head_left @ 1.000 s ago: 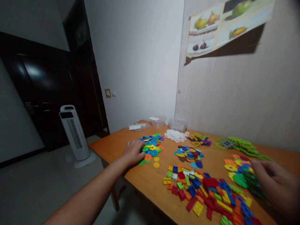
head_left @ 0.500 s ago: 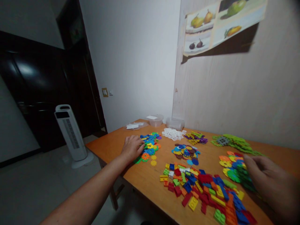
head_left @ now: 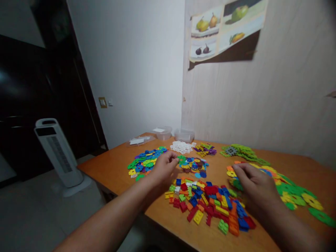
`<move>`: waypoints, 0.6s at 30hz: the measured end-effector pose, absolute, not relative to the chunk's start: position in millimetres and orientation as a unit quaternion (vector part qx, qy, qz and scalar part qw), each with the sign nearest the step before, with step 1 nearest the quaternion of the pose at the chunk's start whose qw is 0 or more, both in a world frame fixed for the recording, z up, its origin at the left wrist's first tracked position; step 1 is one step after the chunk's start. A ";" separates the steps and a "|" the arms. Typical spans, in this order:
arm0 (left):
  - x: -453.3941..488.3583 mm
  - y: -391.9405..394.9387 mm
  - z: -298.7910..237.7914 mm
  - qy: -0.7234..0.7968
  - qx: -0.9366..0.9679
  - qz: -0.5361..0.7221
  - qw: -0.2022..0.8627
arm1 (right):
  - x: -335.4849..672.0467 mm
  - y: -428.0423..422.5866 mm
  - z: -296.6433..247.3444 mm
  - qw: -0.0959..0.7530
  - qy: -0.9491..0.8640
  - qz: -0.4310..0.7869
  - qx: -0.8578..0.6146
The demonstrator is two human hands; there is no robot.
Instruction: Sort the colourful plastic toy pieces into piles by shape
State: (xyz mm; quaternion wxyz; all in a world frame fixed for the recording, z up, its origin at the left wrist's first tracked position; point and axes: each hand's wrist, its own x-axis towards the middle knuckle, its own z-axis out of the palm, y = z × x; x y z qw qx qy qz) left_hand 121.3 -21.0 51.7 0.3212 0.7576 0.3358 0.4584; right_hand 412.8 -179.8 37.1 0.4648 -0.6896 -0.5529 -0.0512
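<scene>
My left hand (head_left: 165, 167) hovers between two heaps of flat flower-shaped plastic pieces. Its fingers are curled together at a green piece (head_left: 181, 159) on the left edge of the small mixed-colour heap (head_left: 195, 165). A blue and green heap (head_left: 144, 161) lies just left of that hand. My right hand (head_left: 256, 187) rests palm down, fingers stretched left, over the near edge of a spread of large orange, yellow and green discs (head_left: 294, 191). Between and below both hands lies a pile of coloured building bricks (head_left: 210, 203).
The orange wooden table (head_left: 115, 168) ends close on the left and front. At the back lie white lattice pieces (head_left: 181, 147), a purple-yellow heap (head_left: 205, 149), a green heap (head_left: 241, 152), two clear tubs (head_left: 184, 135) and a clear lid (head_left: 138, 141). A white tower fan (head_left: 55, 154) stands on the floor.
My left hand has left the blue and green heap and moved right to the small mixed heap. My right hand has moved left and forward. The view has swung right.
</scene>
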 end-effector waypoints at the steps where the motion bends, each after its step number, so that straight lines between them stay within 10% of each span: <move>1: 136.1 -27.2 52.8 0.324 0.763 0.448 0.336 | 408.1 -180.5 38.6 0.464 -0.569 -0.022 -0.679; 11: 242.6 -60.4 57.3 0.230 0.804 0.389 0.386 | 394.9 -181.7 47.7 0.525 -0.583 0.114 -0.610; 18: 230.8 -67.1 66.7 0.244 0.762 0.403 0.444 | 465.1 -183.6 43.3 0.519 -0.392 -0.074 -0.755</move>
